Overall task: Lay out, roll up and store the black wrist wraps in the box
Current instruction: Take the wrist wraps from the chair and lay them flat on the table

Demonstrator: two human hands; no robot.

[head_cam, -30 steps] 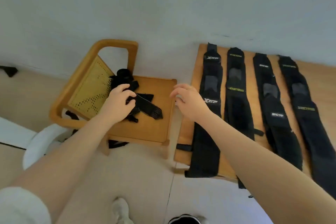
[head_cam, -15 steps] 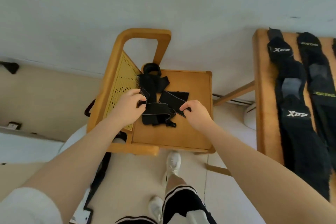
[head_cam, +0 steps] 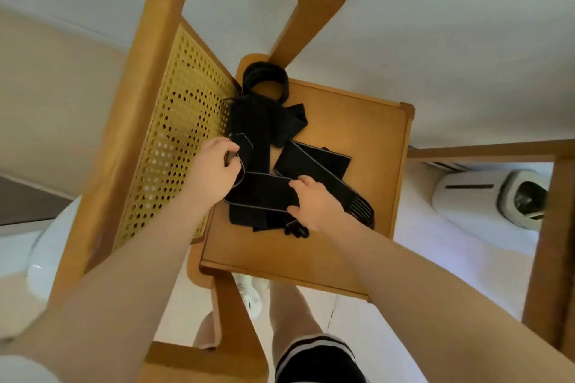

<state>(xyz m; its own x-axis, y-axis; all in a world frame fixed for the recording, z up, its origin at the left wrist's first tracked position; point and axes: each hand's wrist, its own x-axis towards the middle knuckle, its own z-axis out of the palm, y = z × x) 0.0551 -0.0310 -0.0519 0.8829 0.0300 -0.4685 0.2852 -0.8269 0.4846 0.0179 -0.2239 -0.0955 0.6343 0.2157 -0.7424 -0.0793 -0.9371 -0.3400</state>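
At frame centre, black wraps (head_cam: 264, 134) are lying in a loose heap on a wooden chair (head_cam: 357, 140). The left hand (head_cam: 214, 171) is pinching one wrap's edge beside the cane back (head_cam: 177, 134). The right hand (head_cam: 314, 200) is gripping the other end of the same band, fingers curled round it.

Black wrist wraps (head_cam: 264, 134) with thin pale grey edging lines, piled on a honey-brown wooden chair seat (head_cam: 357, 140). Same honey-brown on the chair frame (head_cam: 174, 3); yellow cane panel (head_cam: 174, 140) dotted with rows of small dark holes. White wall (head_cam: 435, 25) behind, beige floor (head_cam: 46, 87) to one side, pale tiles below. White appliance (head_cam: 466, 196) with a dark slot and a grey-green end. Black shorts (head_cam: 317, 361) with white stripes at the hem. White shoe (head_cam: 249, 292).
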